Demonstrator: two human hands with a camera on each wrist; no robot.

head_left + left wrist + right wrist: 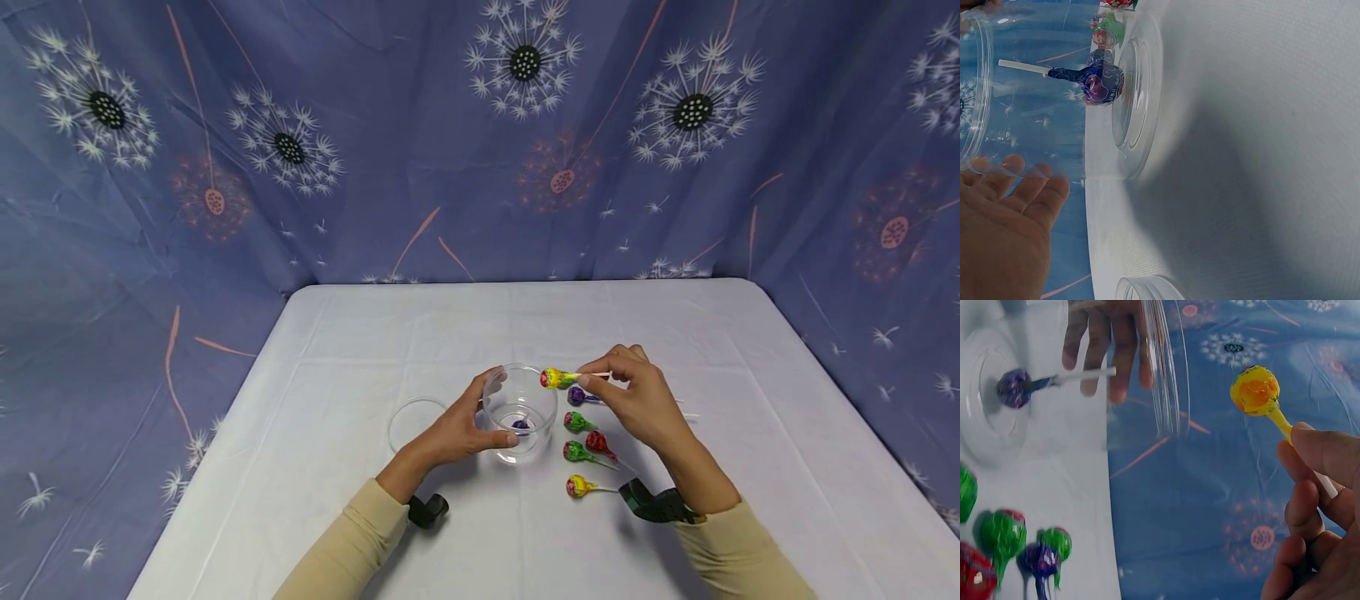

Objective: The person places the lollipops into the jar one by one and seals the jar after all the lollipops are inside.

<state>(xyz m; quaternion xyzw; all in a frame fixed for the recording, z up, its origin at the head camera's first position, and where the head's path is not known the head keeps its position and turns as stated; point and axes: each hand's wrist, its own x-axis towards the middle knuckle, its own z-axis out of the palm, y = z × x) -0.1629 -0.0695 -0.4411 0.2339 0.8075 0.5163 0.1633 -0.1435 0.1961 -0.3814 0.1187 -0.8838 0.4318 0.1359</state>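
My left hand (459, 427) grips a clear plastic jar (525, 385) from its left side, thumb in front and fingers behind. Inside the jar lies one purple lollipop (1102, 82), its white stick pointing toward the open mouth. Between thumb and fingers, my right hand (639, 398) pinches the stick of a yellow lollipop (1255, 391). The yellow candy head is beside the jar's rim at its upper right, outside the jar in the right wrist view. Below the right hand, several wrapped lollipops lie on the table, among them a red one (597, 442) and a green one (577, 452).
A round clear lid (415, 399) lies on the white table (360, 333) left of the jar, partly behind my left hand. Another yellow lollipop (577, 486) is nearest me in the row. A purple one (576, 396) lies farther back. A blue patterned curtain (420, 150) hangs behind the table.
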